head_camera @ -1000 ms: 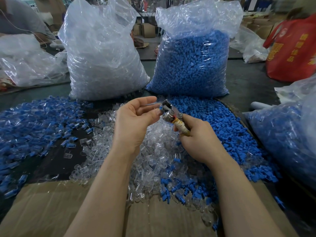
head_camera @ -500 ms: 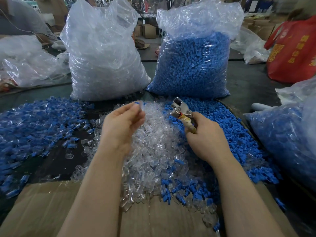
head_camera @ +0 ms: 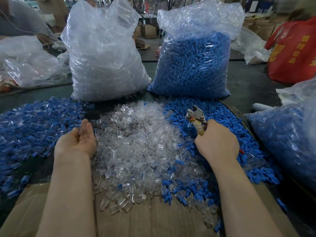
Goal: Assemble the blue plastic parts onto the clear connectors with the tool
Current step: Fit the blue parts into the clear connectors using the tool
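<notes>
A heap of clear connectors [head_camera: 136,144] fills the middle of the table. Loose blue plastic parts [head_camera: 220,124] lie to its right. On the left spreads a pile of assembled blue-and-clear pieces [head_camera: 32,124]. My left hand [head_camera: 77,141] lies palm up with relaxed fingers at the seam between the assembled pile and the clear heap, holding nothing. My right hand [head_camera: 217,142] grips the taped handle of a metal plier tool [head_camera: 195,117], whose jaws point up and away over the blue parts.
Two tall plastic bags stand at the back, one of clear connectors [head_camera: 102,53] and one of blue parts [head_camera: 195,62]. Another bag of blue pieces [head_camera: 283,137] sits on the right, a red bag [head_camera: 294,50] behind it. Cardboard [head_camera: 153,219] covers the near table edge.
My left hand has dropped from the tool's jaws and swung left and down to the assembled pile, opening palm up. My right hand has carried the tool to the right and lower.
</notes>
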Demonstrator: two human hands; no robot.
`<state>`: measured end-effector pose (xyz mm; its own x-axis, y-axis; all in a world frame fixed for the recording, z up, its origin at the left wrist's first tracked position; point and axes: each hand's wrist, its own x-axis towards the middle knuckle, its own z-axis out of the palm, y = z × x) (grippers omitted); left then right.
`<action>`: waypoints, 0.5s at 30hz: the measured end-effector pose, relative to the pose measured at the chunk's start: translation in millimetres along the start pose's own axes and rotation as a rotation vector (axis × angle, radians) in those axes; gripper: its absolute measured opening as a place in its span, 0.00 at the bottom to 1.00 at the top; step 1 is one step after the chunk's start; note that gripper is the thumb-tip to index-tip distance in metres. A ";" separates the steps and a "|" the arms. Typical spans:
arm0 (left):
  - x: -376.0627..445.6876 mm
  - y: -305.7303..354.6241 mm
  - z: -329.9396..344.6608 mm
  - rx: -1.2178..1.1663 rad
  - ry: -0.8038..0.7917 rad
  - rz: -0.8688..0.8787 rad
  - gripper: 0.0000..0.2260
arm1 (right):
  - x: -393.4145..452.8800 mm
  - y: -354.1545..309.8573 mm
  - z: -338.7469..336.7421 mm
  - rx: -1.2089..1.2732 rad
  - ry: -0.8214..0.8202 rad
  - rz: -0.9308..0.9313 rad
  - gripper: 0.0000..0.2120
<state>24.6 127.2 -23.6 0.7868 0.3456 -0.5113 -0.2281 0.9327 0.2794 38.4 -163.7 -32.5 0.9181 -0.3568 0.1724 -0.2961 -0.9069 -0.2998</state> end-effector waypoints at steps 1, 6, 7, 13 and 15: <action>-3.3 -3.4 -1.6 0.161 0.019 0.059 0.24 | -0.3 0.2 0.3 -0.008 -0.009 0.003 0.06; 5.5 5.8 15.0 -0.127 0.090 0.123 0.15 | -1.9 -0.2 0.7 -0.033 -0.006 -0.004 0.07; 4.7 5.4 18.3 -0.104 0.098 0.099 0.14 | -2.0 -0.4 0.6 -0.034 -0.003 -0.002 0.07; 5.6 -6.3 22.6 0.451 0.005 0.167 0.07 | -2.4 0.4 1.7 -0.057 -0.048 0.012 0.11; 3.6 -15.7 26.1 0.756 -0.114 0.212 0.06 | -2.7 0.5 1.7 -0.076 -0.067 0.004 0.12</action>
<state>46.0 111.1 -8.7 0.8336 0.4570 -0.3103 0.0392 0.5113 0.8585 36.2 -162.8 -34.7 0.9315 -0.3473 0.1077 -0.3170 -0.9207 -0.2276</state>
